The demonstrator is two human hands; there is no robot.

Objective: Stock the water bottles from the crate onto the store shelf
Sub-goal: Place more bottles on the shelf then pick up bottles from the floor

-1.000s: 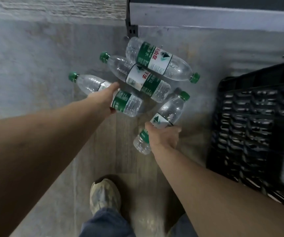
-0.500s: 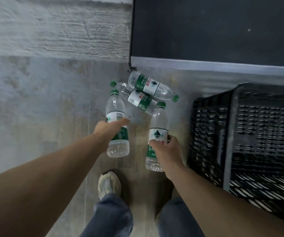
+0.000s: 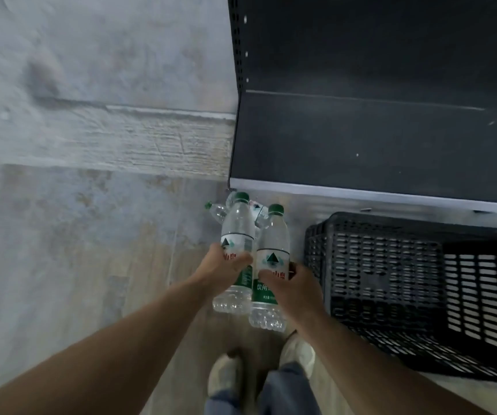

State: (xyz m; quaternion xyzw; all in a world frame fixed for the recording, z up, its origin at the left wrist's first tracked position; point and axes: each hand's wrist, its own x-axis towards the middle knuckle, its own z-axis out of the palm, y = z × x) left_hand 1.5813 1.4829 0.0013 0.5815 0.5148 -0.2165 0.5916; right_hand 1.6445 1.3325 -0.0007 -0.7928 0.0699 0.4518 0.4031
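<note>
Grey concrete floor [image 3: 61, 235] lies to our left. Our left hand [image 3: 226, 266] curls round one upright bottle [image 3: 236, 235], and just beside it our right hand [image 3: 293, 284] curls round a second bottle [image 3: 272, 253]; both caps point up and away from us. Behind them, more bottles [image 3: 218, 209] lie on the floor. Ahead and to the right, the dark shelf [image 3: 376, 139] sits beyond both hands, nearer our right one, we judge. A black crate [image 3: 421, 280] stands furthest right.
</note>
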